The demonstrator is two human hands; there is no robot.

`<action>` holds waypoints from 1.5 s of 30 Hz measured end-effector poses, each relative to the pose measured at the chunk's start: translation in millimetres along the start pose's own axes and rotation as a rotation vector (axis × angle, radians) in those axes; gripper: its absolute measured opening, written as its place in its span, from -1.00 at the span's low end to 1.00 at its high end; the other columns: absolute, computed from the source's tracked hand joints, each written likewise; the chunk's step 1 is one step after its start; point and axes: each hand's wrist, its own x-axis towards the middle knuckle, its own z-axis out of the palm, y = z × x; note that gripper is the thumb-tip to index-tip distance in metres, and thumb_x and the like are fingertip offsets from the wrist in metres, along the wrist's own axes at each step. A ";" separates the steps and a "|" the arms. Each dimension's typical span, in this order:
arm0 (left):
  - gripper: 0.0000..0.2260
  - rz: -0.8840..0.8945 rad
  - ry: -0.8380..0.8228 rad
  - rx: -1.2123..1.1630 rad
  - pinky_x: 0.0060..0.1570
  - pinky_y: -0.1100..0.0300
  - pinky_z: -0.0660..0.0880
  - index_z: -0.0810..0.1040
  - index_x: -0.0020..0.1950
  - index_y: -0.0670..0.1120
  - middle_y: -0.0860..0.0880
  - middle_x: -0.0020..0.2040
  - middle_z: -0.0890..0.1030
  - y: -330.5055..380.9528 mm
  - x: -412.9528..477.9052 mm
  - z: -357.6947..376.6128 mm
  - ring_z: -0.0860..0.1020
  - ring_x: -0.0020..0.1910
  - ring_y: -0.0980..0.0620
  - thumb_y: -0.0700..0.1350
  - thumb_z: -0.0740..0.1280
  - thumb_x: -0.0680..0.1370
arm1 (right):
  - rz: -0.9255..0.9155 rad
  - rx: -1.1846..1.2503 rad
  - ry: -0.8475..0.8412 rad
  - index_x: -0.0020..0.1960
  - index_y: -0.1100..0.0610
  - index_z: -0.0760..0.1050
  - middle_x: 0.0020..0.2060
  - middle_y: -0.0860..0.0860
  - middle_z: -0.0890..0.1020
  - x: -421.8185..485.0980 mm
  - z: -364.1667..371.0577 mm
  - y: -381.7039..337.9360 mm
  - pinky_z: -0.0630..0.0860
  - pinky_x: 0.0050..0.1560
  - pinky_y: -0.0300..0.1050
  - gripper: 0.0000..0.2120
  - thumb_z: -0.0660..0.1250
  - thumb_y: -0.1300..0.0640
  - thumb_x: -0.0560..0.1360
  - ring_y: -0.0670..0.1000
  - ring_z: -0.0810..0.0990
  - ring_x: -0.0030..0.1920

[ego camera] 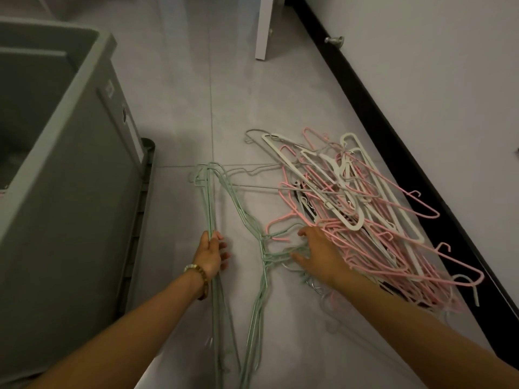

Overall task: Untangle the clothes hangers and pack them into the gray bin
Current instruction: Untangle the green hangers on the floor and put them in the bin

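Fingers (218,236) of the left hand (209,255) curl round the bars of the green hangers (209,209) on the floor (179,108), the right hand (320,254) lies spread on their tangled hooks beside the pink and white pile (365,209), and the gray bin (70,192) stands at left, its label (132,127) unreadable.

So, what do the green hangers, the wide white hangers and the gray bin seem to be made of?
The green hangers: probably thin metal wire with a matte green coating, as they are very slim, bent rods. The wide white hangers: likely molded plastic with a matte finish, as they are flat, broad strips. The gray bin: apparently rigid plastic with a dull finish, given its smooth walls and thick molded rim.
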 end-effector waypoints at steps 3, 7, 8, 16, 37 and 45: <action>-0.75 -0.040 0.015 -0.058 -0.34 0.16 0.36 0.29 -0.20 -0.03 -0.04 -0.21 0.44 -3.8 1.3 1.8 0.43 -0.34 0.00 -0.10 -0.02 0.66 | 0.044 0.169 -0.030 0.27 0.16 0.32 0.23 0.10 0.39 3.1 -1.7 -3.5 0.32 0.11 -0.24 -0.55 0.40 0.19 0.44 0.02 0.40 0.19; -0.80 -0.086 0.027 -0.135 -0.35 0.18 0.37 0.34 -0.12 -0.03 -0.08 -0.20 0.48 -9.2 4.3 -1.3 0.45 -0.37 -0.01 -0.07 0.02 0.65 | 0.038 0.335 0.112 0.11 0.12 0.37 0.04 0.08 0.42 3.4 -13.7 -9.7 0.35 0.00 -0.19 -0.64 0.44 0.21 0.40 0.01 0.42 0.02; -0.85 -0.083 0.032 -0.135 -0.36 0.18 0.37 0.37 -0.01 -0.03 -0.10 -0.17 0.49 -10.1 4.7 -1.4 0.45 -0.37 0.00 -0.06 0.04 0.65 | 0.012 0.375 0.153 0.07 0.10 0.38 0.00 0.08 0.43 6.2 -18.6 -12.1 0.35 -0.01 -0.19 -0.67 0.45 0.22 0.40 0.01 0.43 0.00; -0.56 -0.064 0.099 -0.030 -0.48 0.21 0.41 0.02 0.51 -0.07 -0.03 -0.22 0.42 -16.8 14.9 -0.4 0.36 -0.38 0.05 -0.16 0.04 0.64 | 0.028 0.221 -0.007 0.31 0.17 0.35 0.30 0.15 0.38 43.4 -12.5 -13.6 0.36 0.25 -0.11 -0.53 0.40 0.15 0.46 0.09 0.42 0.28; -0.72 0.441 -0.013 -0.251 -0.64 0.43 0.18 0.42 0.23 0.01 0.01 -0.38 0.28 186.0 -62.3 3.6 0.21 -0.67 0.25 -0.14 -0.01 0.65 | 0.159 1.421 0.065 0.09 0.10 0.50 -0.11 0.04 0.57 9.1 -82.9 -83.9 0.53 0.00 -0.07 -0.73 0.25 -0.07 0.52 0.02 0.59 -0.10; -0.79 0.551 0.119 -0.439 -0.63 0.39 0.21 0.35 0.13 0.02 0.02 -0.40 0.26 288.7 -101.4 -19.6 0.19 -0.62 0.19 -0.08 -0.06 0.66 | 0.105 1.310 -0.088 0.08 0.16 0.42 -0.35 0.03 0.46 -10.3 -159.1 -244.0 0.36 -0.54 -0.25 -0.55 0.15 -0.23 0.53 -0.07 0.39 -0.50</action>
